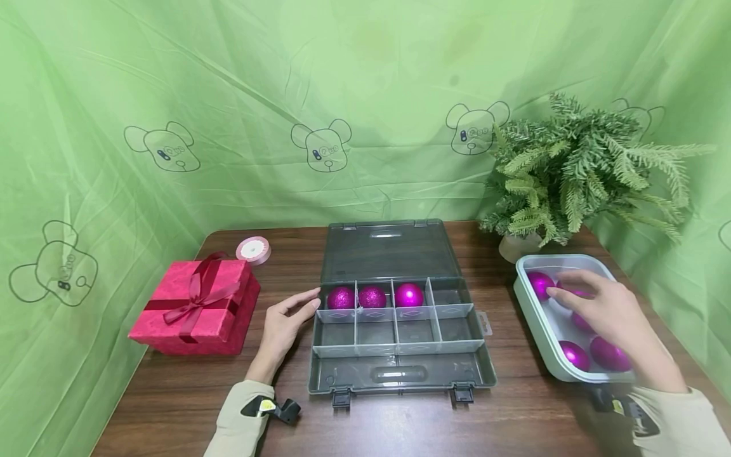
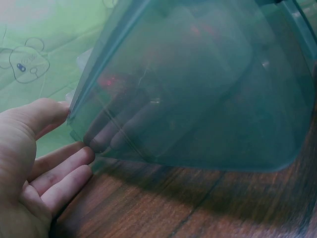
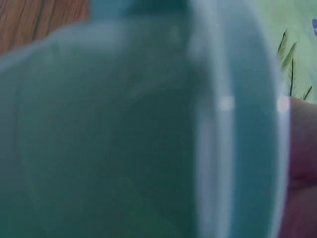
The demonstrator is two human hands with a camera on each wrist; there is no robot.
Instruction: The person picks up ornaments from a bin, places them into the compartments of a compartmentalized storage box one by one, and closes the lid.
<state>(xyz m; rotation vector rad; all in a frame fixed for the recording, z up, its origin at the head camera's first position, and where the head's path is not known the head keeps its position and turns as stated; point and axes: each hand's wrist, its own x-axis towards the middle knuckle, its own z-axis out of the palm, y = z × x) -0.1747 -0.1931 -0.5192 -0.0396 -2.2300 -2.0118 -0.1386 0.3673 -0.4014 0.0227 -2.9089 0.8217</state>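
Note:
A dark clear compartment box (image 1: 400,381) lies with its lid (image 1: 388,254) folded back. Three shiny magenta ball ornaments (image 1: 408,295) occupy the first three cells of its back row. My left hand (image 1: 283,327) holds the box's left wall, thumb at the rim and fingers along the side in the left wrist view. Over a pale green tub (image 1: 539,346) of several more ornaments (image 1: 573,355), my right hand (image 1: 608,308) reaches in with thumb and forefinger apart, their tips beside the ornament (image 1: 539,285) at the back left. The tub wall hides most of this hand in the right wrist view.
A red gift box (image 1: 197,304) with a bow stands at the left, and a pink ribbon roll (image 1: 254,250) lies behind it. Behind the tub, a potted artificial fir (image 1: 577,171) leans its branches toward the right. A green curtain (image 1: 388,70) surrounds the wooden table (image 1: 388,425).

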